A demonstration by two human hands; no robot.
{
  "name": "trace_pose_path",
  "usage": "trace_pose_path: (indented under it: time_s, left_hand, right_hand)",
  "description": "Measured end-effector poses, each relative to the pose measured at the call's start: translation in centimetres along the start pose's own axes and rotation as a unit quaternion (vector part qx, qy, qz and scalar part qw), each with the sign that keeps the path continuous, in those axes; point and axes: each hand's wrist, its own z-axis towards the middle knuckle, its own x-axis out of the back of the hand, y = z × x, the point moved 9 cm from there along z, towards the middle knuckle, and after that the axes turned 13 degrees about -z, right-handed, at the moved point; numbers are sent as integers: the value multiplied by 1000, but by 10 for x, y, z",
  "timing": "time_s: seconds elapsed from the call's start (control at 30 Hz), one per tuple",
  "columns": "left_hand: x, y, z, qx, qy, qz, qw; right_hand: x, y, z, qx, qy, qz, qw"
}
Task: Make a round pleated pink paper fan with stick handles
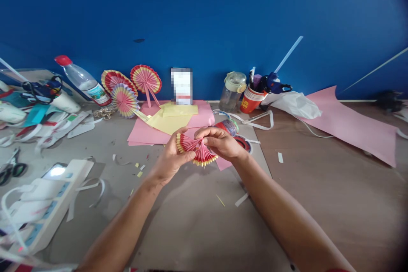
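Note:
Both of my hands hold a pleated paper fan (195,151) in red, pink and yellow above the middle of the table. My left hand (170,159) grips its left side, fingers curled round the folds. My right hand (219,142) pinches the top and right side of the folds. The fan is partly spread, its lower half fanned out below my fingers. Behind my hands lie pink paper sheets (149,131) with yellow sheets (172,119) on top.
Three finished paper fans (127,87) lean at the blue wall beside a plastic bottle (83,80). An orange cup with pens (252,98), a clear jar (232,89), tape rolls (228,126), scissors (11,169), a power strip (47,204) and a big pink sheet (350,125) surround the work spot.

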Motion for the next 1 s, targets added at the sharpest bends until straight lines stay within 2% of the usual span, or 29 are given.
trace_pose_path:
  time_s: [0.2, 0.43, 0.67, 1.0]
  left_hand:
    - [0, 0, 0, 3, 10, 37, 999]
    - [-3, 6, 0, -46, 13, 58, 997]
    - [-5, 9, -1, -66, 1, 104, 992]
    - [-7, 7, -5, -84, -12, 99, 991]
  right_hand:
    - [3, 1, 0, -5, 20, -20, 1000]
    - [3, -6, 0, 36, 62, -4, 997]
    - [5, -7, -1, 20, 88, -23, 996]
    - [16, -2, -1, 33, 175, 14, 984]
